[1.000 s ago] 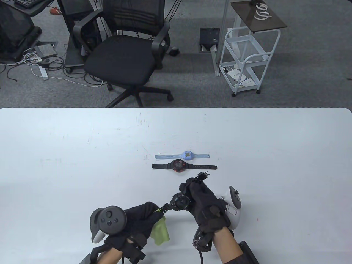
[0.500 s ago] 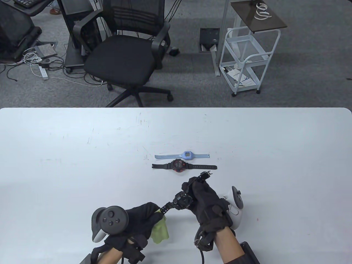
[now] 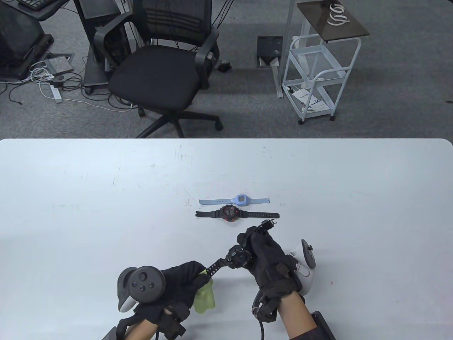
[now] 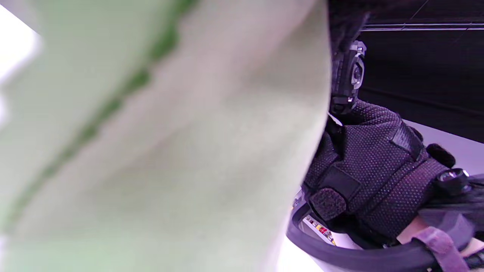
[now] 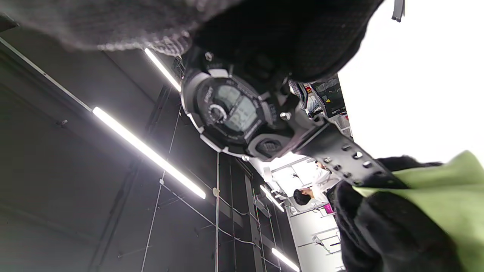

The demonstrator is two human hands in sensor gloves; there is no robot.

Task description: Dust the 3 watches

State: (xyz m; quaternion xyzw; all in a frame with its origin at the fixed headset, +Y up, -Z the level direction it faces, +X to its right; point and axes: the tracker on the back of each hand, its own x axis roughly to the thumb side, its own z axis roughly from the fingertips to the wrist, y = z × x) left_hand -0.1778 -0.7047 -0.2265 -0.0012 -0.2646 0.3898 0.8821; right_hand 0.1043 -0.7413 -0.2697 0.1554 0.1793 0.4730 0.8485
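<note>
Black digital watch (image 3: 236, 258) held off the white table (image 3: 70, 212), near its front edge. Gripped at the case by the right hand (image 3: 267, 264), fingers curled round it; buckle end of the strap (image 3: 266, 225) poking out past the knuckles. Other strap end (image 3: 214, 267) stretched down-left into the left hand (image 3: 180, 283), pinched there through a green cloth (image 3: 205, 297) whose loose fold hangs below the fingers. White tracker (image 3: 304, 267) on the back of the right hand, dark one (image 3: 141, 283) on the left.

Farther back, near the table's middle and well apart from both hands: black-and-red watch (image 3: 230, 213) lying flat with strap spread, and just beyond it, parallel, a light blue watch (image 3: 240, 200), also flat.

Left wrist view almost wholly blocked by blurred green cloth (image 4: 151, 143); only the right glove (image 4: 378, 170) showing at its right side. Right wrist view from underneath: watch face (image 5: 228, 109) and holed strap (image 5: 348, 156) running into the cloth (image 5: 435, 196), ceiling lights behind.

Beyond the table: black office chair (image 3: 159, 71), white wheeled cart (image 3: 318, 71), cables on grey carpet (image 3: 46, 81).
</note>
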